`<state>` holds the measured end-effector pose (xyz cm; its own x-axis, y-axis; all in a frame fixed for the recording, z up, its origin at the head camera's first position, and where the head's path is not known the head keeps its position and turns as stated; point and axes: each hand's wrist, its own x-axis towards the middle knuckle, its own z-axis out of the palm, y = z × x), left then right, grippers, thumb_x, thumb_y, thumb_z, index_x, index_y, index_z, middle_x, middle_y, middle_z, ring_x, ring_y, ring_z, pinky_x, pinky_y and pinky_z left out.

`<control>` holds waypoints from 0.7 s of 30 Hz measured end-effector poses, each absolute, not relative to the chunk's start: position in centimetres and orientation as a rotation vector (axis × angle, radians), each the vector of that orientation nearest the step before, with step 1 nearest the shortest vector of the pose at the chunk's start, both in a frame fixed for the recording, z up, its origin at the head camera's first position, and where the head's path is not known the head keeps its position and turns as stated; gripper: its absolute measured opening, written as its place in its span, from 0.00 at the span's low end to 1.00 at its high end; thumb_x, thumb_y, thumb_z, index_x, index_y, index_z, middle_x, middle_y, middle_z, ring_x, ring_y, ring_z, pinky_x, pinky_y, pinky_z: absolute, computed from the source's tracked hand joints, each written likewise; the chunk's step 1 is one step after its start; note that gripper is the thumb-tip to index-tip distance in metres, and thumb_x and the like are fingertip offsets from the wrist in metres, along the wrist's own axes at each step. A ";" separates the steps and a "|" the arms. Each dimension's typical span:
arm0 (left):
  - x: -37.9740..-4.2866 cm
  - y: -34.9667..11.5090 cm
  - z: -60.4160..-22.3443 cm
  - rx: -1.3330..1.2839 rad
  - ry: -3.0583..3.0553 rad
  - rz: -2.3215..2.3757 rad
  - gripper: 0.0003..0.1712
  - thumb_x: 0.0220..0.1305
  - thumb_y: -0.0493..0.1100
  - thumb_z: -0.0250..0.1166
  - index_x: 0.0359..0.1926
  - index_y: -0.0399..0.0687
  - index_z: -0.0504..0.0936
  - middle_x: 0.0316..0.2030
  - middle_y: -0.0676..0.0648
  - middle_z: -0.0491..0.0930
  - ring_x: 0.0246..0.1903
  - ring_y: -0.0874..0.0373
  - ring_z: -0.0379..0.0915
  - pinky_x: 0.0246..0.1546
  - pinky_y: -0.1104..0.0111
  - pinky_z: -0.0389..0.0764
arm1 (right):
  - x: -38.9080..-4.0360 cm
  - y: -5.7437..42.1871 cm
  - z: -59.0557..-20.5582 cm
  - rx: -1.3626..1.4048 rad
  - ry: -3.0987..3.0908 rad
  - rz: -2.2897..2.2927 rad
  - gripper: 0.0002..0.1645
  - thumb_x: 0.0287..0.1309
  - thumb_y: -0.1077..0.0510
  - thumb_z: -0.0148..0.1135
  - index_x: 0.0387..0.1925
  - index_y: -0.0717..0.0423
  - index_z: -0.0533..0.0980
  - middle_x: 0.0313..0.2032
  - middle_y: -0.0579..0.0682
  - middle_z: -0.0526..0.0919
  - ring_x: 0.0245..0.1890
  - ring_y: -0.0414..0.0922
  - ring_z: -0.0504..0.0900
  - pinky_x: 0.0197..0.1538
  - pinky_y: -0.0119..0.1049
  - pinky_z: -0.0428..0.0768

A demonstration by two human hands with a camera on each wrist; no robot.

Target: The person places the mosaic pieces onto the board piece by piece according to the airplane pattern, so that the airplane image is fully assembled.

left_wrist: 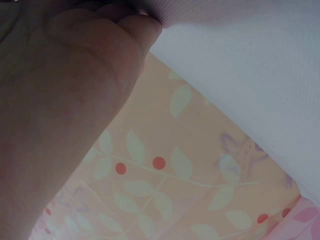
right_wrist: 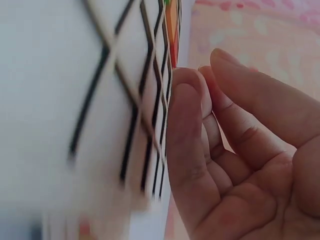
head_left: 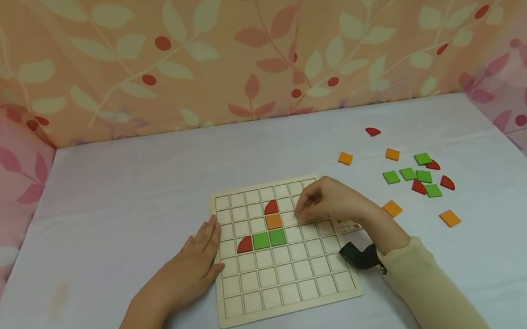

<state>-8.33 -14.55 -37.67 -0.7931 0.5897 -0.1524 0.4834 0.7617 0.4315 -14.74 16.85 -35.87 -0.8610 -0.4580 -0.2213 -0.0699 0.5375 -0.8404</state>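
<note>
Five tiles (head_left: 260,241) lie on the gridded board (head_left: 291,309), which sits well in from the left and right edges of the white surface (head_left: 115,176). Second row from the far side, fourth column from left: red tile (head_left: 271,207). Directly nearer: orange tile (head_left: 274,221). Fourth row: second red tile (head_left: 244,244) in column two, green pair (head_left: 277,237) in columns three and four. Left hand (head_left: 189,271): grip wide, fingers extended, tips at the board's left edge. Right hand (head_left: 334,202): over the board's right part, grip narrow, fingers bent; cannot tell whether anything is held. Loose pieces (head_left: 391,177) lie towards the surface's right edge: four orange, five green, four red, one red nearest the far edge.
</note>
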 end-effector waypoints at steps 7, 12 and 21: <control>-8.4 -14.6 -37.5 0.836 2.678 0.540 0.39 0.70 0.44 0.53 0.71 0.30 0.46 0.72 0.36 0.38 0.70 0.41 0.38 0.66 0.46 0.50 | -14.9 20.6 -35.6 -0.277 2.377 -1.330 0.10 0.52 0.62 0.68 0.35 0.66 0.81 0.29 0.52 0.83 0.26 0.49 0.77 0.27 0.35 0.76; -8.3 -14.6 -37.5 0.831 2.674 0.535 0.39 0.70 0.43 0.53 0.71 0.29 0.46 0.72 0.35 0.38 0.70 0.41 0.38 0.66 0.47 0.50 | -15.0 22.8 -35.6 -0.261 2.427 -1.334 0.12 0.53 0.61 0.68 0.37 0.67 0.80 0.28 0.56 0.82 0.28 0.51 0.78 0.30 0.37 0.77; -8.1 -14.7 -37.6 0.826 2.684 0.531 0.39 0.70 0.44 0.53 0.71 0.29 0.46 0.72 0.35 0.39 0.70 0.41 0.38 0.66 0.47 0.50 | -15.1 25.7 -34.9 -0.181 2.518 -1.309 0.16 0.54 0.60 0.68 0.40 0.68 0.79 0.34 0.53 0.83 0.34 0.43 0.78 0.40 0.33 0.76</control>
<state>-8.14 -14.75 -37.63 -0.7966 0.5837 -0.1573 0.4799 0.7687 0.4228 -15.14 25.74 -34.85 -0.9481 -0.2452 -0.2026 0.0251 0.5774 -0.8161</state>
